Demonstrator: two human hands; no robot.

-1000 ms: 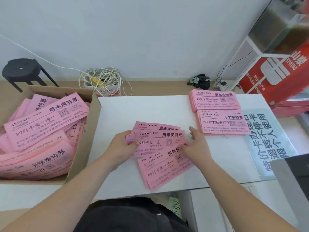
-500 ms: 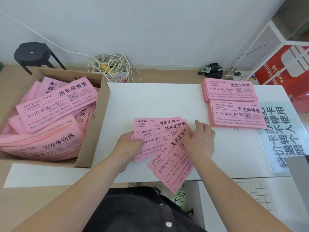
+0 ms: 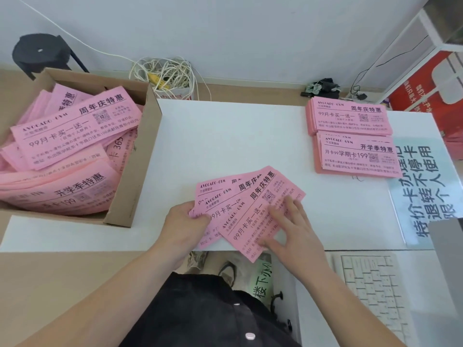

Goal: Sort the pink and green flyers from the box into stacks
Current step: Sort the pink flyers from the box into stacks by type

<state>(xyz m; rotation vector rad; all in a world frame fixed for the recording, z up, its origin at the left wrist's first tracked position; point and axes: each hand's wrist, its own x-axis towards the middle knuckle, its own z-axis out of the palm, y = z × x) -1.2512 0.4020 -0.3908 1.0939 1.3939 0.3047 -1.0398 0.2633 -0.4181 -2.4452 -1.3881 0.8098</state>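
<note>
Your white rectangular desk [image 3: 250, 146] has an open brown cardboard box [image 3: 135, 169] at its left, heaped with loose pink paper flyers [image 3: 75, 128] lying at mixed angles. At the far right, two neat pink flyer stacks [image 3: 350, 118] sit one behind the other, with their long axes running left to right. By the front edge, a fan of pink flyers [image 3: 253, 196] slants from near left to far right. The top one is the steepest, and its near corner overhangs the edge. Your hands are apart: your left hand [image 3: 185, 221] pinches the fan's left end, and your right hand [image 3: 293, 229] lies flat, fingers spread, on the top flyer.
</note>
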